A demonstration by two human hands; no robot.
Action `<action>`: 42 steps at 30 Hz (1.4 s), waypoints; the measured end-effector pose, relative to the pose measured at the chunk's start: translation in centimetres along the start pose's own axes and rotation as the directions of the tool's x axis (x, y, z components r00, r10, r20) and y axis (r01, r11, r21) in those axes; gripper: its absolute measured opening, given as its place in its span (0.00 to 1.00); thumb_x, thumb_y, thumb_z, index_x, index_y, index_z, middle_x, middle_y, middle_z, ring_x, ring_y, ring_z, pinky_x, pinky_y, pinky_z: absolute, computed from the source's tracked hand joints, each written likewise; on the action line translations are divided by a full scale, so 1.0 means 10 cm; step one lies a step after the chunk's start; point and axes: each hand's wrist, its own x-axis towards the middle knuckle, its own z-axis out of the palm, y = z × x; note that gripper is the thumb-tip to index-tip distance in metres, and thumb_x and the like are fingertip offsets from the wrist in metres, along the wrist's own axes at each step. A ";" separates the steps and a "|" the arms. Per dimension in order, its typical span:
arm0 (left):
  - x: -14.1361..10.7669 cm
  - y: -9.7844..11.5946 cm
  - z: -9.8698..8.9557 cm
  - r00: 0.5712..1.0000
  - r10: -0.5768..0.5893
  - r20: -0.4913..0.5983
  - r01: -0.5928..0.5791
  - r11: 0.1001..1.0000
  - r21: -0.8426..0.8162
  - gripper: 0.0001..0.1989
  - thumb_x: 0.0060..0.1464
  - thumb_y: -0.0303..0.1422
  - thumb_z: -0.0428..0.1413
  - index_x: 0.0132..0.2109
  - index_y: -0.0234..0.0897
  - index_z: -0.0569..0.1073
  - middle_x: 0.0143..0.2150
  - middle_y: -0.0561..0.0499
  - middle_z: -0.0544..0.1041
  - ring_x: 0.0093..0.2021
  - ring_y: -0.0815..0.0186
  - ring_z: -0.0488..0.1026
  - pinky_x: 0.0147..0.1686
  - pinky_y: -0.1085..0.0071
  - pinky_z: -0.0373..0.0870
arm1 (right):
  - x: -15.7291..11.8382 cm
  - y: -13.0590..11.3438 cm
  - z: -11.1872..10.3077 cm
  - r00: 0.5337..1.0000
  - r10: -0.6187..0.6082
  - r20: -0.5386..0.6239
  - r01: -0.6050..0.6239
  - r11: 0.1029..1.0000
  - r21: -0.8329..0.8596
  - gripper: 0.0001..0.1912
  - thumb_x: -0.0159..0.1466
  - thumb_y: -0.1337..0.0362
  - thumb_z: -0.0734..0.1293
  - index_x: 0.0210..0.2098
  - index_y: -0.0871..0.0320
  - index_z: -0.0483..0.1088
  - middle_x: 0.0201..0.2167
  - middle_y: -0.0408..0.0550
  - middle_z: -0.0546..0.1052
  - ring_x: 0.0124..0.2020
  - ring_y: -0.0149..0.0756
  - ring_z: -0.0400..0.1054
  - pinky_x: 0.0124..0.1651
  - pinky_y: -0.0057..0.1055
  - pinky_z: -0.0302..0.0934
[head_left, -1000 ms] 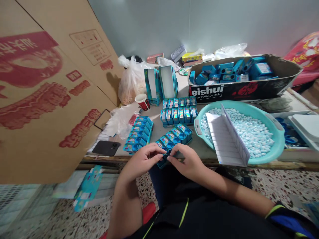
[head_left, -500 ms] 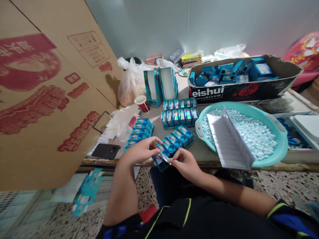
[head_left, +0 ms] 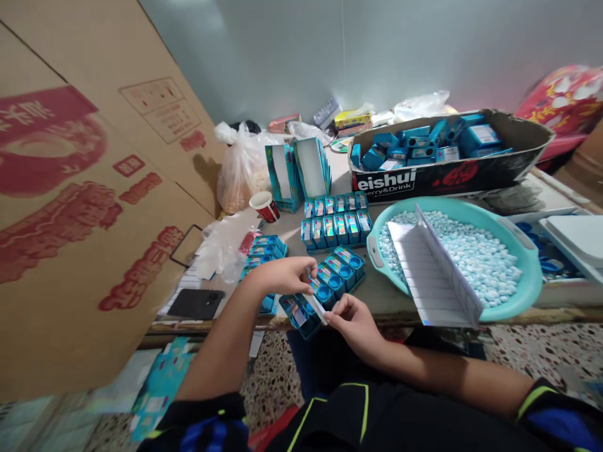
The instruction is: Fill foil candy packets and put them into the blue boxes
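Between my two hands a narrow whitish strip [head_left: 316, 306] stretches over the front end of a slanted row of small blue boxes [head_left: 332, 278]. My left hand [head_left: 288, 276] pinches its upper left end, fingertips close above the boxes. The lower right end is pinched between thumb and finger of my right hand [head_left: 354, 321]. A shiny silvery sticker [head_left: 297, 312] lies on the box nearest me. The boxes further back in this row show round blue tops and no silvery sticker. My left hand and wrist partly hide the row's left side.
Another row of blue boxes [head_left: 266, 246] stands left, near a black phone [head_left: 196, 304]. Behind are stickered boxes [head_left: 335, 231] and a paper cup [head_left: 264, 207]. At right, a turquoise basin [head_left: 530, 276] holds pale pieces and a folded white card [head_left: 426, 270]. A carton [head_left: 471, 179] holds blue boxes.
The view has shifted slightly. Both hands keep their pinch on the strip, which now shows longer between them. The sticker on the nearest box is more exposed.
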 end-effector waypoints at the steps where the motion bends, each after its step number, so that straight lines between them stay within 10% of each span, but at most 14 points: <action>1: -0.01 0.01 0.00 1.000 0.009 -0.001 -0.009 1.000 0.011 0.14 0.45 0.37 0.63 0.37 0.41 0.69 0.30 0.55 0.76 0.31 0.64 0.72 0.28 0.73 0.60 | 0.00 0.00 0.01 1.000 0.006 0.006 -0.006 1.000 0.015 0.26 0.51 0.44 0.78 0.23 0.54 0.62 0.20 0.40 0.72 0.24 0.33 0.67 0.31 0.32 0.62; 26: -0.01 -0.16 0.07 0.997 -0.072 -0.014 0.068 0.983 -0.168 0.18 0.41 0.34 0.64 0.36 0.41 0.62 0.29 0.55 0.77 0.31 0.63 0.75 0.29 0.71 0.66 | 0.13 0.19 -0.03 0.992 -0.116 0.050 0.123 0.979 -0.163 0.24 0.58 0.45 0.74 0.25 0.54 0.60 0.21 0.38 0.67 0.24 0.31 0.61 0.29 0.29 0.56; 37: -0.08 -0.37 0.10 0.960 0.006 -0.280 -0.061 0.980 -0.191 0.20 0.39 0.40 0.67 0.37 0.39 0.69 0.29 0.58 0.68 0.30 0.67 0.67 0.30 0.72 0.64 | 0.22 0.20 -0.11 0.976 -0.217 0.016 0.201 0.869 -0.453 0.21 0.57 0.58 0.75 0.21 0.55 0.59 0.17 0.35 0.63 0.21 0.27 0.56 0.25 0.26 0.47; 40: -0.16 -0.21 0.16 0.848 0.036 -0.528 -0.063 0.997 -0.033 0.14 0.44 0.41 0.63 0.37 0.39 0.73 0.31 0.53 0.74 0.33 0.61 0.72 0.35 0.66 0.69 | 0.19 0.17 -0.19 0.956 -0.268 0.124 0.291 0.794 -0.534 0.19 0.57 0.61 0.75 0.22 0.56 0.60 0.18 0.34 0.64 0.21 0.26 0.56 0.24 0.24 0.46; 42: -0.18 0.03 0.30 0.622 0.123 -0.774 -0.142 0.989 0.043 0.11 0.50 0.40 0.61 0.39 0.40 0.75 0.35 0.51 0.77 0.37 0.59 0.75 0.39 0.64 0.71 | 0.16 0.11 -0.27 0.864 -0.391 0.318 0.504 0.674 -0.540 0.19 0.60 0.60 0.74 0.22 0.55 0.61 0.18 0.34 0.67 0.20 0.25 0.59 0.24 0.25 0.48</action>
